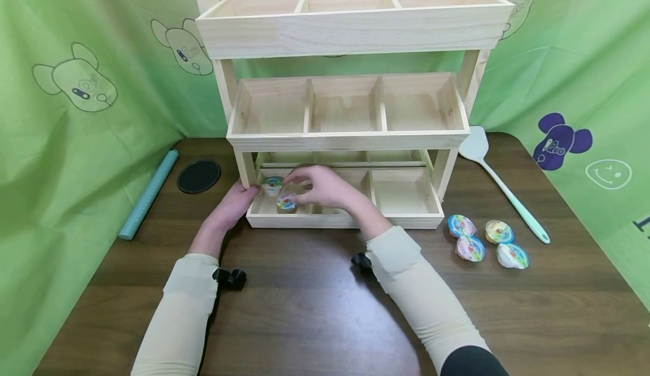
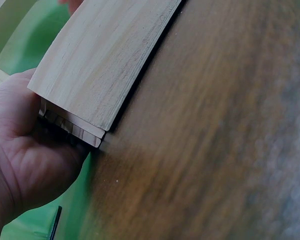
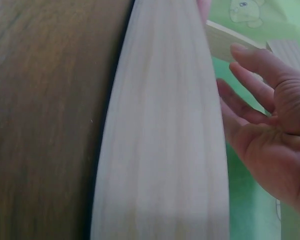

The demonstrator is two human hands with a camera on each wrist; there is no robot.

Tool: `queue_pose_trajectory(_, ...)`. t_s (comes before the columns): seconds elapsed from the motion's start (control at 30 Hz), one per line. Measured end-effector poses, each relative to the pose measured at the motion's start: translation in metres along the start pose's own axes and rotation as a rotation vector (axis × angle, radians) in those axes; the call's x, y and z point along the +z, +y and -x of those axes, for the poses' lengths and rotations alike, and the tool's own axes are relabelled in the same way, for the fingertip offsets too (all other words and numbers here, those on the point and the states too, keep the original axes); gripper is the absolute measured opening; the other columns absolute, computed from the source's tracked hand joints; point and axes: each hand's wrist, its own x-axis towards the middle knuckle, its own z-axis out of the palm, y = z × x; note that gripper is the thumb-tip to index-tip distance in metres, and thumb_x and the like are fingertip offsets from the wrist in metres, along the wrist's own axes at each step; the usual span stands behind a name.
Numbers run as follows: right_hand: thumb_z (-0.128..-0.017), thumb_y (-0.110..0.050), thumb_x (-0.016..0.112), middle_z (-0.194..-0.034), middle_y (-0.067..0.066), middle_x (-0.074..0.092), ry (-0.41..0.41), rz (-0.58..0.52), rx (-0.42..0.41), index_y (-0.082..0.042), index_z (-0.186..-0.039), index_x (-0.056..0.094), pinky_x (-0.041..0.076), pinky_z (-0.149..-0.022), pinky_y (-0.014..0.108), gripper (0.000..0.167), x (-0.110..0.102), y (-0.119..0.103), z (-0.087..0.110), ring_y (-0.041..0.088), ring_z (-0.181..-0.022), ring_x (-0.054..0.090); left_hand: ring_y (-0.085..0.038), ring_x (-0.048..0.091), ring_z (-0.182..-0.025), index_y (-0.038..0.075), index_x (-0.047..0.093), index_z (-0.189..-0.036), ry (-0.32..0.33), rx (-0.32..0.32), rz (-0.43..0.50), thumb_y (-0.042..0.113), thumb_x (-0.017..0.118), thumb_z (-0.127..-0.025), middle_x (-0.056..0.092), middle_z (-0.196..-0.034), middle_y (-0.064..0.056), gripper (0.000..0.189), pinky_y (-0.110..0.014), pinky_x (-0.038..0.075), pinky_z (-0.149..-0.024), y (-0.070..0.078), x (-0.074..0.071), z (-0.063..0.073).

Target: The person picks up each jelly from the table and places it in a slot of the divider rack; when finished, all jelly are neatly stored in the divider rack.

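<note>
A three-tier wooden rack [image 1: 350, 144] stands at the back of the table, each tier split into compartments. In the bottom tier's left compartment sit two small lidded cups, a green-and-white one [image 1: 272, 185] at the back and a pink-and-blue one [image 1: 286, 201] in front. My right hand [image 1: 325, 187] hovers over that compartment with fingers spread and bent, thumb close beside the front cup; in the right wrist view nothing lies between its fingers. With my left hand [image 1: 237, 200] I grip the left end of the bottom tier [image 2: 105, 65], the fingertips hidden behind the wood.
Several similar cups [image 1: 469, 248] lie on the table to the right, near a spatula [image 1: 500, 181] with a pale green handle. At the left are a blue-green roll [image 1: 149, 194] and a round black disc [image 1: 198, 176]. Green printed cloth [image 1: 101, 156] surrounds the table.
</note>
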Motion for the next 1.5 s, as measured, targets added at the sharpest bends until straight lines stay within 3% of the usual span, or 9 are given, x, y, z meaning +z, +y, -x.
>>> queue_pose_trajectory(0.27, -0.088, -0.017, 0.079, -0.129, 0.008, 0.066, 0.027, -0.02, -0.018, -0.013, -0.131, 0.066, 0.049, -0.101, 0.038, 0.045, -0.013, 0.002, 0.019, 0.027, -0.119, 0.06, -0.038, 0.045, -0.131, -0.008, 0.018, -0.155, 0.007, -0.006, 0.005, 0.009, 0.037, -0.102, 0.035, -0.15, -0.03, 0.059, -0.05, 0.041, -0.107, 0.0, 0.002, 0.0)
queue_pose_trajectory(0.53, -0.087, -0.017, 0.08, -0.123, 0.009, 0.069, 0.075, -0.034, -0.051, -0.01, -0.126, 0.069, 0.049, -0.101, 0.044, 0.04, -0.022, 0.007, 0.041, 0.026, -0.116, 0.062, -0.038, 0.041, -0.135, -0.007, 0.015, -0.156, 0.016, -0.017, -0.002, 0.01, 0.038, -0.103, 0.031, -0.154, -0.03, 0.061, -0.051, 0.037, -0.111, 0.0, 0.001, 0.0)
queue_pose_trajectory(0.9, -0.086, -0.009, 0.08, -0.122, 0.007, 0.069, 0.104, -0.079, -0.04, -0.004, -0.122, 0.07, 0.053, -0.095, 0.035, 0.037, -0.031, 0.026, 0.076, 0.023, -0.112, 0.064, -0.037, 0.036, -0.138, -0.005, 0.012, -0.158, 0.01, -0.011, 0.004, 0.009, 0.037, -0.103, 0.027, -0.157, -0.028, 0.062, -0.05, 0.033, -0.114, 0.001, 0.002, 0.001)
queue_pose_trajectory(1.07, -0.085, -0.009, 0.08, -0.12, 0.01, 0.07, 0.131, -0.074, -0.043, -0.004, -0.12, 0.07, 0.052, -0.097, 0.044, 0.037, -0.038, 0.032, 0.094, 0.024, -0.111, 0.064, -0.036, 0.033, -0.14, -0.005, 0.013, -0.158, 0.014, -0.007, -0.004, 0.009, 0.038, -0.102, 0.027, -0.157, -0.028, 0.063, -0.05, 0.03, -0.116, 0.002, 0.002, 0.001)
queue_pose_trajectory(1.5, -0.087, -0.013, 0.08, -0.118, 0.012, 0.071, 0.167, -0.072, 0.055, -0.006, -0.123, 0.07, 0.052, -0.094, 0.045, 0.038, -0.066, 0.051, 0.14, 0.022, -0.11, 0.065, -0.037, 0.034, -0.139, -0.007, 0.015, -0.157, 0.02, -0.013, 0.008, 0.008, 0.039, -0.102, 0.029, -0.156, -0.029, 0.061, -0.05, 0.03, -0.115, 0.004, 0.003, 0.002)
